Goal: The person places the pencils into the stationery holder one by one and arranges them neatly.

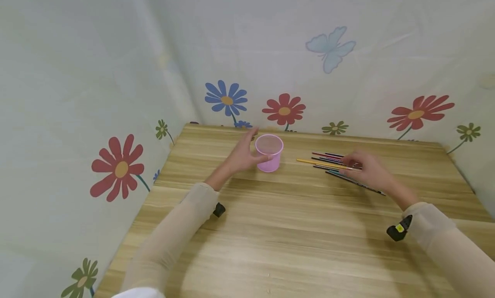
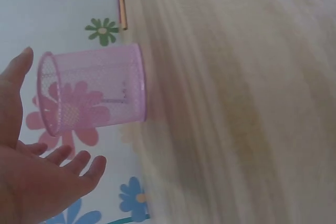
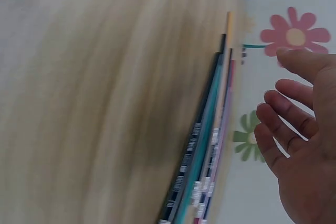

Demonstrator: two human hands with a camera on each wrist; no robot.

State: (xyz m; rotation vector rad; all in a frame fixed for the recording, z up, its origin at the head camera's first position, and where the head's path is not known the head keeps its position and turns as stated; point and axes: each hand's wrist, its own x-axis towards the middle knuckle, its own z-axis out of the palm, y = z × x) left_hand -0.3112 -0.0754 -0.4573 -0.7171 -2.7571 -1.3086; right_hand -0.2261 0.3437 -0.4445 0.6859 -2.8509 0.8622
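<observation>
- My right hand, fingers apart, hangs over the pencils; a careless sweep could scatter them.
- My left hand, fingers apart, is beside the pink mesh cup; a lopsided nudge might tip it.
- The pencils lie on the table, right of the cup; bumped, they'd probably roll.

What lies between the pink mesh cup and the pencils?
In the head view, only a short bare strip of wooden tabletop separates the pink mesh cup from the pencils.
</observation>
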